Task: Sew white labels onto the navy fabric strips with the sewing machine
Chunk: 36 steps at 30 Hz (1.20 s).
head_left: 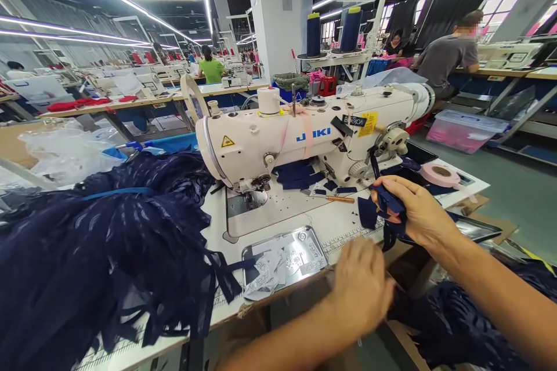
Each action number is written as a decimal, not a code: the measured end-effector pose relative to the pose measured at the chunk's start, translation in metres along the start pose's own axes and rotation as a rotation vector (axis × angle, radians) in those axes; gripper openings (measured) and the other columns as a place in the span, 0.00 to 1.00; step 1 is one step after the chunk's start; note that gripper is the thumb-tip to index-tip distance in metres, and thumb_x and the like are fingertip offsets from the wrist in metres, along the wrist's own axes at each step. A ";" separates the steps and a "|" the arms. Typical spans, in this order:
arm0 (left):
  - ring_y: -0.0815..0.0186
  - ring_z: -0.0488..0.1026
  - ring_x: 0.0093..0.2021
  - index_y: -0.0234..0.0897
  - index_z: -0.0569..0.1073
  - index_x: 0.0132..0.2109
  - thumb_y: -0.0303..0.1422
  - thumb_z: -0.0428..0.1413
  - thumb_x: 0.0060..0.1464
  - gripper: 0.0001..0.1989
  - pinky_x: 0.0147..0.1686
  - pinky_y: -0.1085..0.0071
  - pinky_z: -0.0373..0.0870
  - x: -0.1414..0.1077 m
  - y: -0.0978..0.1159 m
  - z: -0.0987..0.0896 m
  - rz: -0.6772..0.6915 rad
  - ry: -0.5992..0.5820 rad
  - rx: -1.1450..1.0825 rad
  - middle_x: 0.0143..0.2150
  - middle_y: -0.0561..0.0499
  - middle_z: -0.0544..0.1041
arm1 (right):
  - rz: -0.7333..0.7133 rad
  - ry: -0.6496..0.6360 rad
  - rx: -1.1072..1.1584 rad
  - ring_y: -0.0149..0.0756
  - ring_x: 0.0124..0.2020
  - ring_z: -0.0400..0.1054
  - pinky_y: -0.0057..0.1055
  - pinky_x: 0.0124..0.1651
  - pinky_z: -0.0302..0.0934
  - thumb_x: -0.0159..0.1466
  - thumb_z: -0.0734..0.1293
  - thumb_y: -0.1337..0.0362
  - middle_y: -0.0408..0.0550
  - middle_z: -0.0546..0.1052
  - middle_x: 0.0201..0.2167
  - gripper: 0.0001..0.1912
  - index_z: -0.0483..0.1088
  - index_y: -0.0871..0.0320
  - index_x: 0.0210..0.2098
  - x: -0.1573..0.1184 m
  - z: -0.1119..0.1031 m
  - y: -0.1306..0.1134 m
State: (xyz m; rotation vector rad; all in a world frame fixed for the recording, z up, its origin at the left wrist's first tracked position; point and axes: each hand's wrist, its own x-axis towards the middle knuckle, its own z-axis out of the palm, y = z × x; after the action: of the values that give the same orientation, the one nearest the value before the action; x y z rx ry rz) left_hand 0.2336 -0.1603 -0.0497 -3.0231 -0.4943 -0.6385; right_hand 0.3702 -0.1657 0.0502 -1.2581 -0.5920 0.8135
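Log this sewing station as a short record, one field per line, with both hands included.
Right hand: right hand gripping dark blue fabric
Left hand: left hand blurred, grip unclear, by the table's front edge
Machine: white sewing machine
Left of machine: large heap of dark blue strips
Front: metal tray with white labels
Right end: pink tape roll

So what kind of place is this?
Probably a sewing workshop or garment factory: there's a large sewing machine up front, a heap of navy fabric strips beside it, and more machines behind.
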 end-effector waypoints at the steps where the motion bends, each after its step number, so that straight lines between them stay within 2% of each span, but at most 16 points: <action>1: 0.54 0.58 0.57 0.26 0.63 0.54 0.40 0.45 0.56 0.24 0.53 0.58 0.62 0.013 -0.005 0.000 -0.111 0.016 0.005 0.56 0.37 0.64 | 0.002 -0.005 -0.002 0.21 0.14 0.53 0.17 0.11 0.44 0.47 0.70 0.56 0.41 0.69 0.18 0.13 0.69 0.59 0.26 -0.001 0.001 0.000; 3: 0.50 0.54 0.59 0.20 0.59 0.56 0.41 0.47 0.55 0.29 0.54 0.56 0.59 0.037 -0.010 0.003 -0.219 0.014 -0.028 0.58 0.33 0.60 | 0.003 -0.001 -0.004 0.21 0.14 0.54 0.17 0.12 0.44 0.47 0.70 0.56 0.41 0.69 0.18 0.13 0.69 0.59 0.26 -0.003 0.003 0.000; 6: 0.51 0.55 0.59 0.21 0.59 0.56 0.41 0.47 0.55 0.29 0.55 0.55 0.58 0.053 -0.011 0.014 -0.260 -0.025 -0.072 0.57 0.33 0.60 | -0.005 0.011 -0.009 0.22 0.15 0.55 0.17 0.12 0.44 0.47 0.70 0.55 0.41 0.69 0.18 0.13 0.69 0.59 0.27 -0.004 0.005 0.001; 10: 0.53 0.56 0.59 0.21 0.62 0.54 0.39 0.46 0.57 0.25 0.56 0.56 0.57 0.047 -0.008 0.022 -0.217 -0.045 -0.028 0.56 0.34 0.63 | -0.014 0.005 -0.033 0.24 0.16 0.56 0.18 0.12 0.45 0.48 0.69 0.55 0.42 0.69 0.19 0.13 0.69 0.58 0.26 -0.006 0.003 0.000; 14: 0.52 0.55 0.58 0.19 0.62 0.54 0.39 0.47 0.56 0.27 0.56 0.57 0.56 0.039 -0.009 0.016 -0.211 -0.093 0.007 0.56 0.33 0.63 | -0.026 -0.003 -0.054 0.25 0.16 0.55 0.20 0.12 0.44 0.49 0.68 0.54 0.42 0.69 0.19 0.13 0.69 0.57 0.26 -0.006 0.000 0.002; 22: 0.52 0.56 0.58 0.22 0.64 0.53 0.39 0.47 0.56 0.24 0.54 0.56 0.58 0.044 -0.011 0.010 -0.222 -0.087 0.015 0.55 0.34 0.63 | 0.048 0.000 0.089 0.20 0.13 0.51 0.18 0.12 0.44 0.47 0.70 0.57 0.41 0.69 0.18 0.12 0.69 0.59 0.26 0.011 0.003 0.034; 29: 0.50 0.54 0.59 0.21 0.66 0.52 0.39 0.46 0.56 0.25 0.57 0.51 0.52 0.038 -0.008 0.011 -0.174 -0.083 0.074 0.53 0.34 0.65 | 0.056 0.058 0.159 0.21 0.13 0.51 0.18 0.11 0.43 0.44 0.71 0.59 0.42 0.69 0.18 0.12 0.68 0.59 0.24 0.036 -0.006 0.051; 33: 0.43 0.42 0.62 0.24 0.66 0.53 0.43 0.47 0.55 0.27 0.55 0.39 0.46 0.034 -0.009 0.006 -0.286 -0.061 0.073 0.59 0.35 0.59 | 0.073 0.078 0.142 0.20 0.13 0.51 0.17 0.10 0.42 0.44 0.71 0.59 0.42 0.69 0.17 0.12 0.68 0.59 0.23 0.040 -0.004 0.059; 36: 0.42 0.46 0.61 0.23 0.63 0.55 0.44 0.49 0.54 0.29 0.54 0.40 0.49 0.035 -0.011 0.009 -0.363 -0.098 0.067 0.59 0.31 0.57 | 0.069 0.082 0.112 0.21 0.12 0.51 0.18 0.10 0.42 0.45 0.70 0.58 0.41 0.69 0.17 0.11 0.68 0.58 0.24 0.041 -0.001 0.064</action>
State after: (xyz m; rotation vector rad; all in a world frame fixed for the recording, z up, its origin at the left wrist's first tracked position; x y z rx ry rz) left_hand 0.2644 -0.1386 -0.0444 -2.9327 -1.0617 -0.4709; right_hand 0.3820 -0.1271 -0.0136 -1.2081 -0.4331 0.8372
